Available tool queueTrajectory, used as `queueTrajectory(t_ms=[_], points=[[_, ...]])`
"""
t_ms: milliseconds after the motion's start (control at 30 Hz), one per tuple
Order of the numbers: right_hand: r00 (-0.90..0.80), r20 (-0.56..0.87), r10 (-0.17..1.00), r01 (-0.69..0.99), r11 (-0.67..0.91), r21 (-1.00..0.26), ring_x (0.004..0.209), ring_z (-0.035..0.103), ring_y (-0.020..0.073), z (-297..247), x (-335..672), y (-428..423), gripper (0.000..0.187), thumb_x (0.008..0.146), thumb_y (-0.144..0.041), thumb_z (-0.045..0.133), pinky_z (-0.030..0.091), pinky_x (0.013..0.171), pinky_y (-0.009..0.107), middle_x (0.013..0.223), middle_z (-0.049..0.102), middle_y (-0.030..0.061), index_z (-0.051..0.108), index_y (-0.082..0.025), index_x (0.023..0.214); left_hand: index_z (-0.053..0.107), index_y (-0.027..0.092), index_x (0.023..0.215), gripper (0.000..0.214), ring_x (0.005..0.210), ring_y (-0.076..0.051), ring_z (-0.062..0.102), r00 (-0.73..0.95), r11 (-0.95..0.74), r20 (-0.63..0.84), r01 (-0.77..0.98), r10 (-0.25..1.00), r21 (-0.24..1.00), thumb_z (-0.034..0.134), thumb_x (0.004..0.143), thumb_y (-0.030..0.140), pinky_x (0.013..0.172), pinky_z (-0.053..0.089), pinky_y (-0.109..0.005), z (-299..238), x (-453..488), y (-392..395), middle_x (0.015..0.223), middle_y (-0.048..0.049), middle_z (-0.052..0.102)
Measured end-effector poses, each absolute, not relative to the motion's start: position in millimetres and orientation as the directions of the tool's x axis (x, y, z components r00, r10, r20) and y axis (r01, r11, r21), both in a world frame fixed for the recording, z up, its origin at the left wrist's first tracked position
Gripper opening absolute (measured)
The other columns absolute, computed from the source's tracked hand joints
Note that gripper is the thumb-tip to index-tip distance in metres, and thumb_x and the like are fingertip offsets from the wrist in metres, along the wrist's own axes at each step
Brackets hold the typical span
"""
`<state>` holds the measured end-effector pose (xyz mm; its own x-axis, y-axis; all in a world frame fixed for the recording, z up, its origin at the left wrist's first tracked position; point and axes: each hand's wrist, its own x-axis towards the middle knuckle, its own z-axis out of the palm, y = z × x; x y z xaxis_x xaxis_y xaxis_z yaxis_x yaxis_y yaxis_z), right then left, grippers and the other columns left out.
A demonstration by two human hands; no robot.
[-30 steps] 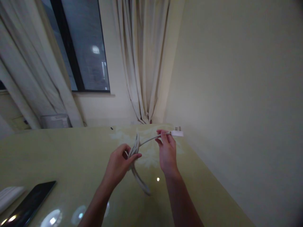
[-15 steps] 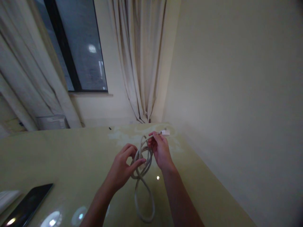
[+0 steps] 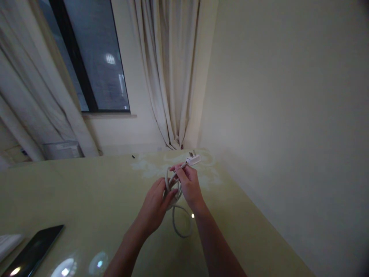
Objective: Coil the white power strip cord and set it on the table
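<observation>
Table (image 3: 86, 196): one, yellow-green, glossy top; far edge running nearly level, right edge slanting to the lower right. Pale patches (image 3: 147, 165) near the far edge; bright reflections (image 3: 65, 271) toward the near side. Lying on it: one flat black slab (image 3: 34, 250), lower left, set aslant, near end cut off by the view; one white item (image 3: 10, 244), just beside it to the left, partly out of view, kind unclear; one small dark piece (image 3: 133, 157) by the far edge, too small to identify.
</observation>
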<state>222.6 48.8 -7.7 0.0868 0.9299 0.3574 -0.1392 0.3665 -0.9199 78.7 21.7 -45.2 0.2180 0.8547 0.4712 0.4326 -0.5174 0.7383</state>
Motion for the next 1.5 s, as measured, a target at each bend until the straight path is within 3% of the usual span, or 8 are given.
queueTrajectory(t_ms=[133, 300, 500, 700, 867, 1100, 1333, 1500], points=[[0.01, 0.346, 0.938, -0.047, 0.347, -0.937, 0.069, 0.055, 0.015, -11, 219, 51, 0.041, 0.092, -0.055, 0.068, 0.045, 0.065, 0.027, 0.07, 0.064, 0.0011, 0.078, -0.016, 0.083, 0.068, 0.021, 0.096, 0.042, 0.081, -0.024, 0.069, -0.035, -0.343, 0.378, 0.351, 0.925, 0.872, 0.048, 0.103, 0.057, 0.072, 0.054, -0.035, -43, 73, 26, 0.088, -0.0069, 0.073], [0.008, 0.277, 0.961, -0.271, 0.268, -0.924, 0.068, 0.055, 0.0134, -18, 213, 59, 0.048, 0.089, -0.065, 0.07, 0.043, 0.067, 0.027, 0.075, 0.067, 0.0009, 0.077, -0.017, 0.096, 0.07, 0.02, 0.095, 0.048, 0.079, -0.023, 0.069, -0.263, -0.282, 0.383, 0.35, 0.886, 0.893, 0.053, 0.097, 0.065, 0.068, 0.052, -0.031, -31, 53, 25, 0.091, -0.0066, 0.076], [0.056, 0.275, 0.96, -0.411, 0.273, -0.87, 0.072, 0.061, 0.0123, -10, 224, 58, 0.04, 0.087, -0.052, 0.08, 0.045, 0.068, 0.025, 0.088, 0.072, 0.0027, 0.076, -0.018, 0.107, 0.073, 0.019, 0.103, 0.049, 0.079, -0.022, 0.07, -0.206, -0.292, 0.366, 0.317, 0.908, 0.902, 0.055, 0.096, 0.064, 0.067, 0.053, -0.03, -26, 47, 25, 0.089, -0.0062, 0.077], [0.034, 0.39, 0.92, -0.268, 0.384, -0.884, 0.076, 0.062, 0.0137, -7, 222, 53, 0.035, 0.084, -0.045, 0.084, 0.05, 0.072, 0.026, 0.091, 0.072, 0.0017, 0.072, -0.018, 0.104, 0.076, 0.019, 0.113, 0.048, 0.089, -0.025, 0.072, -0.277, -0.266, 0.382, 0.377, 0.882, 0.887, 0.052, 0.098, 0.058, 0.076, 0.055, -0.034, -35, 48, 32, 0.101, -0.0079, 0.08], [-0.043, 0.369, 0.928, -0.1, 0.364, -0.926, 0.084, 0.067, 0.0173, -10, 222, 52, 0.037, 0.084, -0.042, 0.083, 0.052, 0.077, 0.029, 0.1, 0.076, 0.0055, 0.072, -0.018, 0.111, 0.073, 0.02, 0.13, 0.05, 0.121, -0.03, 0.069, -0.311, -0.323, 0.464, 0.411, 0.829, 0.853, 0.054, 0.098, 0.054, 0.105, 0.053, -0.042, -36, 36, 34, 0.133, -0.0106, 0.075], [-0.242, 0.42, 0.875, 0.099, 0.453, -0.886, 0.082, 0.067, 0.0164, -15, 202, 41, 0.027, 0.085, -0.03, 0.081, 0.05, 0.076, 0.028, 0.094, 0.076, 0.0013, 0.075, -0.021, 0.109, 0.077, 0.025, 0.122, 0.038, 0.132, -0.029, 0.064, -0.2, -0.45, 0.601, 0.494, 0.774, 0.744, 0.055, 0.1, 0.047, 0.121, 0.039, -0.05, -36, 42, 32, 0.137, -0.0089, 0.073], [-0.178, 0.388, 0.904, 0.248, 0.422, -0.872, 0.081, 0.068, 0.0171, -23, 188, 43, 0.026, 0.088, -0.03, 0.077, 0.049, 0.074, 0.027, 0.094, 0.078, 0.0024, 0.076, -0.021, 0.112, 0.075, 0.02, 0.125, 0.044, 0.118, -0.028, 0.071, -0.199, -0.417, 0.495, 0.333, 0.846, 0.846, 0.057, 0.099, 0.05, 0.107, 0.054, -0.045, -35, 45, 33, 0.13, -0.011, 0.077], [-0.09, 0.339, 0.937, 0.297, 0.35, -0.888, 0.07, 0.068, 0.0186, -30, 187, 44, 0.014, 0.085, -0.021, 0.072, 0.05, 0.067, 0.028, 0.082, 0.077, 0.0047, 0.077, -0.019, 0.097, 0.077, 0.027, 0.124, 0.032, 0.128, -0.025, 0.065, 0.008, -0.581, 0.631, 0.401, 0.776, 0.708, 0.057, 0.103, 0.04, 0.114, 0.049, -0.044, -33, 56, 27, 0.137, -0.0081, 0.072]])
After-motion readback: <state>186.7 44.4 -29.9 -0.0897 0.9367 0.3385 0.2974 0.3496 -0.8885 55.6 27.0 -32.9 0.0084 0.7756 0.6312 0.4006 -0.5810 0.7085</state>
